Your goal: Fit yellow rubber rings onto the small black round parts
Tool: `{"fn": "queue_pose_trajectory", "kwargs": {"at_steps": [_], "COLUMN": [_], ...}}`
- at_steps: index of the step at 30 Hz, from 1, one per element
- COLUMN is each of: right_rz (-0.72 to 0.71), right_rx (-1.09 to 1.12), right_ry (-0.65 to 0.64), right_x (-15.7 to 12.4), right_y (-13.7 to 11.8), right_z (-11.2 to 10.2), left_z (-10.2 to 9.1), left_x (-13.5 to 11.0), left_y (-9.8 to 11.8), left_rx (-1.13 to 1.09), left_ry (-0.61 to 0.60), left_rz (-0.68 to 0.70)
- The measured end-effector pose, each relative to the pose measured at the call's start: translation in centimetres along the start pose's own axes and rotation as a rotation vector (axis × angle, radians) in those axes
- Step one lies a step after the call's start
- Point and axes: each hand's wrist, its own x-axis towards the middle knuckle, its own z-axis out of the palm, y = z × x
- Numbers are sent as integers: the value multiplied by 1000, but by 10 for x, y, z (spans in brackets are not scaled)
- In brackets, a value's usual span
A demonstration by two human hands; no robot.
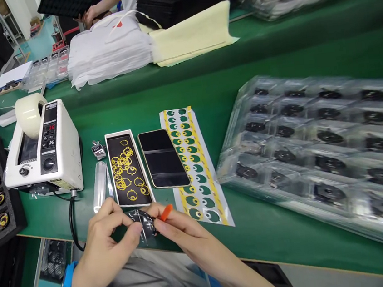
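A small glossy black part [144,222], partly hidden by fingers, is held over the table's near edge. A clear film seems to lie across it and hang below. My left hand [111,241], with a blue wristband [69,284], pinches the part's left side between thumb and index finger. At the opposite side my right hand [180,229] is closed on the same part, and an orange strip [166,212] sticks up from between its fingers. Just beyond the hands lies a shallow box [149,198] of loose yellow rings [123,162].
A white tape dispenser [70,147] stands left, beside a dark foam tray [14,212]. A phone [164,160], a sticker sheet [223,204] and a metal counter [98,149] lie mid-table. Clear trays [304,172] of black parts fill the right. Another person's hand [89,16] holds a black tray.
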Motion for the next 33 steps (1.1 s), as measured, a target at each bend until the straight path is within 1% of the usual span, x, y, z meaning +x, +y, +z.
{"fn": "queue_pose_trajectory", "kwargs": {"at_steps": [4, 8, 10, 12, 14, 15, 17, 18, 19, 20, 22, 24, 26, 30, 33], "right_rz": [-6, -18, -23, -23, -4, 11, 38, 42, 38, 30, 1, -23, -26, 56, 124], "right_rx": [-58, -124, -128, -95, -28, 11, 75, 93, 101, 99, 93, 109, 141, 189, 293], "right_ry": [10, 55, 70, 79, 85, 90, 88, 82, 76, 66, 48, 40, 59, 96, 106], "right_x": [1, -1, -2, -4, -4, -4, -4, -3, -3, -3, -2, -3, -4, -4, -2], "right_y": [-2, -2, -1, 2, 5, 6, 7, 7, 7, 7, 7, 8, 8, 6, 3], "right_z": [2, 3, 2, 0, -3, -4, -4, -3, -2, 0, 3, 6, 7, 9, 17], "left_z": [4, 7, 5, -1, -9, -12, -15, -14, -13, -11, -5, 1, 4, 8, 11], "left_x": [1, 0, -1, 0, 1, 1, 2, 3, 3, 4, 6, 9, 14, 20, 21], "left_y": [1, 4, 5, 4, 2, 1, 0, 0, 0, 0, 0, -3, -7, -17, -22], "left_rx": [82, 303, 409, 450, 414, 371, 249, 182, 117, 63, -20, -95, -143, -179, -220], "left_ry": [29, 107, 137, 146, 180, 218, 315, 343, 345, 318, 181, 18, -74, -96, -106], "left_rz": [31, 67, 45, 2, -13, 0, 67, 111, 154, 188, 218, 202, 181, 210, 261]}}
